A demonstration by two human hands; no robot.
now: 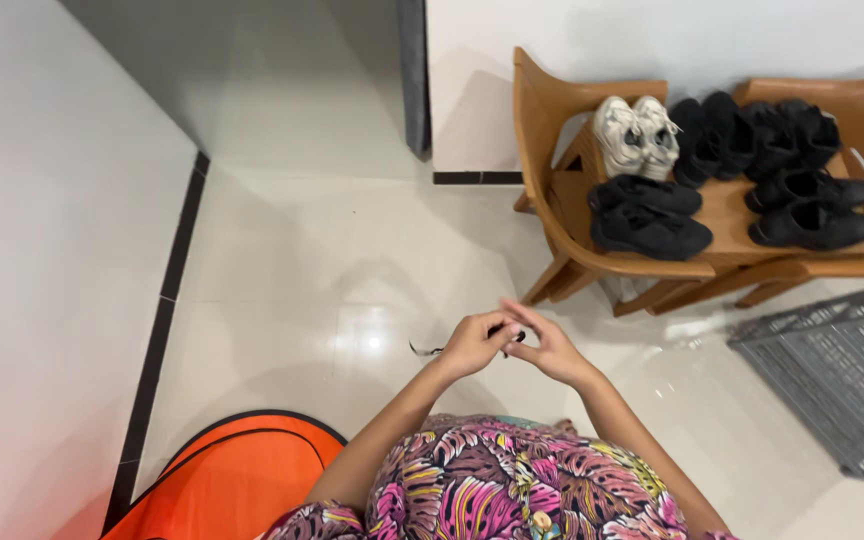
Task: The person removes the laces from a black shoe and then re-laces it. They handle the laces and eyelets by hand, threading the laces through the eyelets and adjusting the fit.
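My left hand [472, 345] and my right hand [544, 344] meet in front of me above the glossy white floor. Their fingers pinch a small thin black thing [425, 350], which looks like a cord or tie; one short end sticks out to the left of my left hand. Most of it is hidden between my fingers, so I cannot tell exactly what it is. Both forearms reach forward from my pink and purple leaf-patterned garment [497, 490].
A wooden chair [552, 150] at the right holds one white pair of shoes [637, 133] and several black shoes [647, 228]. A grey plastic crate [837, 375] lies lower right. An orange fabric object [237, 480] sits lower left, beside the white wall.
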